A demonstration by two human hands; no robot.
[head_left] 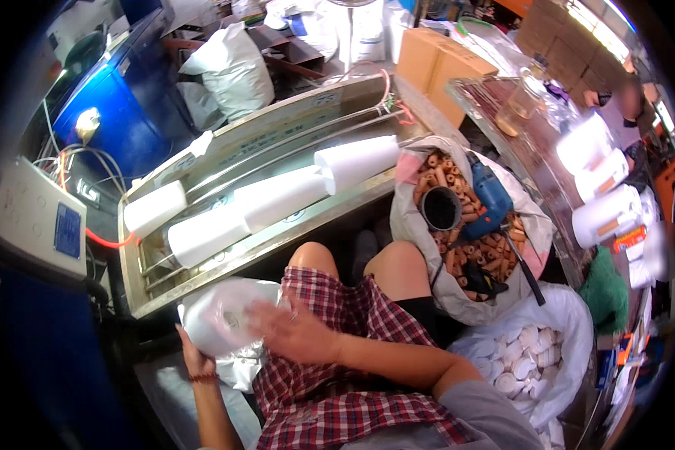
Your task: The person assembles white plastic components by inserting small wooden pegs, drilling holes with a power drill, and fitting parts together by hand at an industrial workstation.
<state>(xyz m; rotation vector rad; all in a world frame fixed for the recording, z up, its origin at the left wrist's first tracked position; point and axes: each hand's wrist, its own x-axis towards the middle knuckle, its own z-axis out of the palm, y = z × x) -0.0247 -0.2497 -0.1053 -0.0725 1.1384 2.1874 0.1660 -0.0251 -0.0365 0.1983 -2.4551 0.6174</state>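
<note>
A thick white roll (206, 330), seemingly in clear plastic film, lies tilted beside my left knee. My left hand (196, 358), a beaded bracelet at its wrist, cups the roll from the near side; some of its fingers are hidden behind it. Across the roll's end reaches my right hand (298, 330), blurred by motion, fingers apart and stretched toward the end face. Whether it touches the film I cannot make out. Beneath the roll, crumpled shiny plastic (241, 367) rests against my checked shorts.
Ahead stands a wooden trough (150, 294) with rods carrying white rolls (277, 199). To the right, a sack (410, 210) holds brown tubes, a blue power drill (490, 193) and a dark cup (440, 208). A white bag (577, 360) contains white discs. A person (628, 105) is at far right.
</note>
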